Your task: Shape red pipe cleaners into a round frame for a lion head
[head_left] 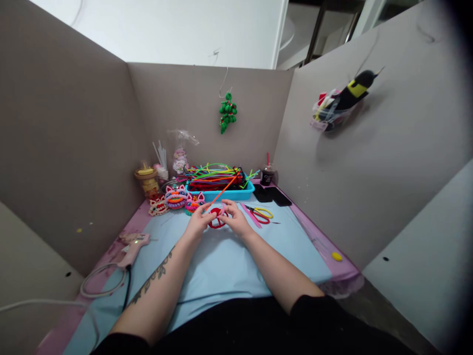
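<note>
Between my two hands is a red ring [217, 225] with bars across its middle, shaped from fuzzy pipe cleaner. My left hand [200, 219] pinches its left side. An orange pipe cleaner [224, 189] slants up to the right from beside those fingers. My right hand [237, 220] is closed at the ring's right side, with a small pink bit near the fingertips; how it is attached I cannot make out. Just right of my right hand lie pink pipe cleaners [252, 215] and scissors or pliers with yellow and red handles [263, 216].
A blue tray [221, 195] of coloured pipe cleaners stands at the back. Finished animal-face pieces [176, 198] sit left of it. A pink glue gun [133, 250] with its cord lies at left. Two black phones [279, 196] and a dark cup [266, 175] are at right.
</note>
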Motion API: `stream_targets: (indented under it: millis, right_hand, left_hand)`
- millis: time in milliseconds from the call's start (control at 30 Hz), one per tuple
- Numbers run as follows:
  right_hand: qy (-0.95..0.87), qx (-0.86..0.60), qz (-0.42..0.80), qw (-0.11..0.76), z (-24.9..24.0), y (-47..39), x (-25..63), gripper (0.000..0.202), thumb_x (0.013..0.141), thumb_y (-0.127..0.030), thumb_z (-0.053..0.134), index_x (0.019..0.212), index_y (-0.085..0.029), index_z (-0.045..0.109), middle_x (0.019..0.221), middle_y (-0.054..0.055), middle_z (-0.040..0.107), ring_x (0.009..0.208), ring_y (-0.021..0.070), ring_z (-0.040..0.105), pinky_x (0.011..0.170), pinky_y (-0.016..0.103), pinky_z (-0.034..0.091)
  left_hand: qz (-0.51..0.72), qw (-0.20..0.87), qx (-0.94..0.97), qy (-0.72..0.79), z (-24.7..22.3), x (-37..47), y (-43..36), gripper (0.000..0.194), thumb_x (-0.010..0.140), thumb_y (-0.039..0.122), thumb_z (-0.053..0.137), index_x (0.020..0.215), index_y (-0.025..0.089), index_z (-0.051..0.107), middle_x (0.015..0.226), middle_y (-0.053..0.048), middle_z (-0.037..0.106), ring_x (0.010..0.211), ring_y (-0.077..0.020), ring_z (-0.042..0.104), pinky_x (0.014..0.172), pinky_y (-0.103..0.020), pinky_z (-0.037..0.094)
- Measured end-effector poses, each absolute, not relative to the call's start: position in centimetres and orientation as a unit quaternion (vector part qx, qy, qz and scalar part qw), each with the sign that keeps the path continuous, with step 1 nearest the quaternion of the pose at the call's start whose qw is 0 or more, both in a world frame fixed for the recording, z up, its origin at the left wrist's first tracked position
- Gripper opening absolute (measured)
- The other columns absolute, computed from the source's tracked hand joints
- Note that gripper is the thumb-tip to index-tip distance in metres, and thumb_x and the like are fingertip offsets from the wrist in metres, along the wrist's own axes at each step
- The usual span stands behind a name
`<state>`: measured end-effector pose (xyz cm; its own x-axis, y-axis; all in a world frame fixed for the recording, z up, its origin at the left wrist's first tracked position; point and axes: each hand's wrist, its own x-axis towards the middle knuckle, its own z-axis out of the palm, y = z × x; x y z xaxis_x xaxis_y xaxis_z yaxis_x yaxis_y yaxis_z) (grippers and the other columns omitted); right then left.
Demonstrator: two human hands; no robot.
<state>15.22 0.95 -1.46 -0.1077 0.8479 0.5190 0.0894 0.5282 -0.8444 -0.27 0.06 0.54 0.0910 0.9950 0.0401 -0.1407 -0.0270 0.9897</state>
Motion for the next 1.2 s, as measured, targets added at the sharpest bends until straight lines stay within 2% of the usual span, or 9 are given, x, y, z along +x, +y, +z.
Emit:
stream_targets:
  millis: [100,233,400,567,833,1067,1200]
  right_hand:
    - [-0.679,-0.353,0.317,0.560,-1.3,0.8,15.2,0.010,0.069,-0.030,0.067,0.074,-0.021,0.065,0.120,0.006,0.049,0.119,0.0215,0.043,0.102,0.037,0.029]
    - [-0.685,-0.357,0.301,0.559,-1.2,0.5,15.1,0.006,0.069,-0.026,0.065,0.071,-0.021,0.063,0.120,0.006,0.049,0.116,0.0218,0.045,0.102,0.038,0.029]
    - [-0.648,-0.380,0.272,0.601,-1.3,0.2,14.4,0.007,0.068,-0.025,0.064,0.066,-0.020,0.061,0.113,0.006,0.050,0.111,0.0215,0.047,0.099,0.038,0.032]
    - [-0.587,-0.397,0.304,0.636,-2.3,0.6,13.6,0.010,0.068,-0.029,0.064,0.067,-0.020,0.060,0.107,0.006,0.050,0.104,0.0209,0.050,0.090,0.036,0.041]
    - [-0.568,-0.377,0.377,0.627,-2.3,1.0,14.1,0.016,0.066,-0.036,0.066,0.072,-0.021,0.063,0.121,0.007,0.047,0.106,0.0230,0.051,0.082,0.035,0.046]
    - [-0.498,-0.348,0.428,0.669,-2.3,1.5,13.7,0.023,0.060,-0.037,0.071,0.060,-0.018,0.057,0.110,0.007,0.057,0.108,0.0238,0.051,0.095,0.039,0.036]
    - [-0.456,-0.343,0.457,0.682,-2.6,1.8,13.4,0.032,0.055,-0.043,0.074,0.056,-0.018,0.055,0.102,0.007,0.061,0.099,0.0239,0.056,0.089,0.039,0.041]
  left_hand:
    - [0.517,0.547,0.497,0.432,0.4,-0.4,0.1,0.065,0.059,0.042,0.073,0.115,0.015,0.055,0.068,-0.003,0.067,0.035,-0.0028,0.034,0.040,-0.020,0.014]
    - [0.512,0.549,0.484,0.450,0.4,-0.6,0.4,0.066,0.055,0.038,0.076,0.113,0.015,0.054,0.069,-0.004,0.068,0.042,-0.0069,0.046,0.042,-0.019,0.022]
    - [0.533,0.539,0.483,0.439,0.5,-0.3,0.3,0.064,0.054,0.033,0.079,0.109,0.014,0.054,0.061,-0.002,0.065,0.046,-0.0100,0.052,0.046,-0.020,0.031]
    - [0.546,0.534,0.476,0.436,0.4,0.0,0.2,0.061,0.054,0.034,0.078,0.107,0.015,0.053,0.059,0.000,0.063,0.046,-0.0098,0.052,0.046,-0.020,0.032]
    - [0.557,0.521,0.471,0.443,0.4,0.1,0.1,0.061,0.054,0.035,0.078,0.106,0.015,0.054,0.061,-0.001,0.065,0.045,-0.0097,0.051,0.046,-0.020,0.033]
    - [0.545,0.534,0.494,0.416,0.2,0.3,0.0,0.068,0.053,0.035,0.078,0.111,0.015,0.049,0.058,0.003,0.061,0.046,-0.0083,0.049,0.049,-0.019,0.032]
    - [0.551,0.529,0.509,0.397,-0.1,0.4,0.0,0.064,0.054,0.033,0.078,0.108,0.015,0.048,0.055,0.005,0.057,0.048,-0.0080,0.049,0.051,-0.019,0.033]
